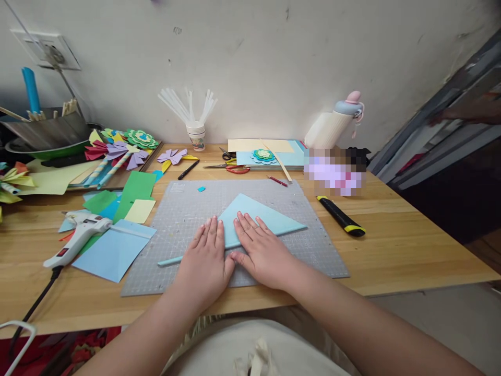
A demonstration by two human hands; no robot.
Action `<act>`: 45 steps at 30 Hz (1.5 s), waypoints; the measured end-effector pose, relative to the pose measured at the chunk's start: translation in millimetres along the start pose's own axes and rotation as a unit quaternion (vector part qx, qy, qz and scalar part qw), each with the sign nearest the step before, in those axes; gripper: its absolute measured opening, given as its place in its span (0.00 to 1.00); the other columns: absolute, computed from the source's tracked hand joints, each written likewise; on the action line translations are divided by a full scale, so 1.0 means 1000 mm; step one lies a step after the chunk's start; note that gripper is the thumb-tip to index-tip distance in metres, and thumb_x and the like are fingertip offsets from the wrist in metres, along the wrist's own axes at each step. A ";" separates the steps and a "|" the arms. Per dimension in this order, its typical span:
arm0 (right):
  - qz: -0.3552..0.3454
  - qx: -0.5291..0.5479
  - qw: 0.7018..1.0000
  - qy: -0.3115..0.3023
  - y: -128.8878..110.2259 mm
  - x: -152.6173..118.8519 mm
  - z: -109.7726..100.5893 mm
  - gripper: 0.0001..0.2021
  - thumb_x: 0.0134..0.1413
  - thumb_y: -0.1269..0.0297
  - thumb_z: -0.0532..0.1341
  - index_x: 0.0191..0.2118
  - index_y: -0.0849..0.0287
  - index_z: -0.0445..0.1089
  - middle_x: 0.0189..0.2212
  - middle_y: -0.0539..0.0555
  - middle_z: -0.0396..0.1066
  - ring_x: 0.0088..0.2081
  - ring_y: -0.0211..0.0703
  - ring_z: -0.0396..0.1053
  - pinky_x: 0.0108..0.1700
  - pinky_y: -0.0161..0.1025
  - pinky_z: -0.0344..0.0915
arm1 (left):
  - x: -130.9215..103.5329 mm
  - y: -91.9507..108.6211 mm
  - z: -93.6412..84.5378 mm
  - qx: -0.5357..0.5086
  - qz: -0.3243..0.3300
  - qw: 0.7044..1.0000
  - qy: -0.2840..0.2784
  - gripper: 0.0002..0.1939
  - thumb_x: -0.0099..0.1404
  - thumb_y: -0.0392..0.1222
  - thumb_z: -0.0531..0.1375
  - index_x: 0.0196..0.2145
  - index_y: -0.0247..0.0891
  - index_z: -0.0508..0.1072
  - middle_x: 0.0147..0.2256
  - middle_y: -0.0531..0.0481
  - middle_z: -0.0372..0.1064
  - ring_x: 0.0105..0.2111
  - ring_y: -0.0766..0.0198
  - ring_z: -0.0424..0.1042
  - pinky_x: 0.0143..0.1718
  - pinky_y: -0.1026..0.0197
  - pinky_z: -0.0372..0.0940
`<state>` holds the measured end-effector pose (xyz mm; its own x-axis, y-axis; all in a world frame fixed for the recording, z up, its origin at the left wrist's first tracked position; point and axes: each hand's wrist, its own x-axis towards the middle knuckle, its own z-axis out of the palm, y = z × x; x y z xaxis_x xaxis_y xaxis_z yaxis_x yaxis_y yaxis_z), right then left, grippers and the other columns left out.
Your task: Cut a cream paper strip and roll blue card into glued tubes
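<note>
A light-blue sheet of paper (pixel 270 218) lies on the grey cutting mat (pixel 156 237), its near edge rolled into a thin tube that sticks out at the left. My left hand (pixel 205 253) rests flat over the rolled edge, fingers stretched away from me. Beside it, my right hand (pixel 258 248) lies flat on the paper and the roll, its fingers slightly spread. The two thumbs meet or nearly meet. Part of the roll is hidden under both hands. Above the paper a small blue scrap (pixel 201 189) sits on the mat.
Left of the mat are a glue gun (pixel 80 230), a blue paper sheet (pixel 115 250) and green paper (pixel 136 193). A utility knife (pixel 342 216) lies at the right. Behind stand a paper cup (pixel 196 137) with white sticks, scissors (pixel 225 166) and a bottle (pixel 331 125).
</note>
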<state>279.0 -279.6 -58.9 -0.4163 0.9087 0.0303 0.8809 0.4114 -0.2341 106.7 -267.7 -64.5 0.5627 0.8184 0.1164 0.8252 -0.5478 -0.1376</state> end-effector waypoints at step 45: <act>0.004 -0.026 1.000 0.013 0.026 0.070 0.001 0.30 0.67 0.52 0.36 0.68 0.61 0.40 0.68 0.55 0.35 0.68 0.44 0.34 0.66 0.54 0.27 | 0.055 -0.028 0.011 -0.007 -0.084 0.996 -0.019 0.31 0.68 0.44 0.39 0.64 0.23 0.48 0.65 0.36 0.43 0.66 0.54 0.43 0.64 0.45 0.34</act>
<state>272.3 -205.7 -64.2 -0.4046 0.9129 0.0536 0.8945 0.4073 -0.1846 114.4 -205.5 -65.3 0.4141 0.9048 0.0995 0.9085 -0.4041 -0.1060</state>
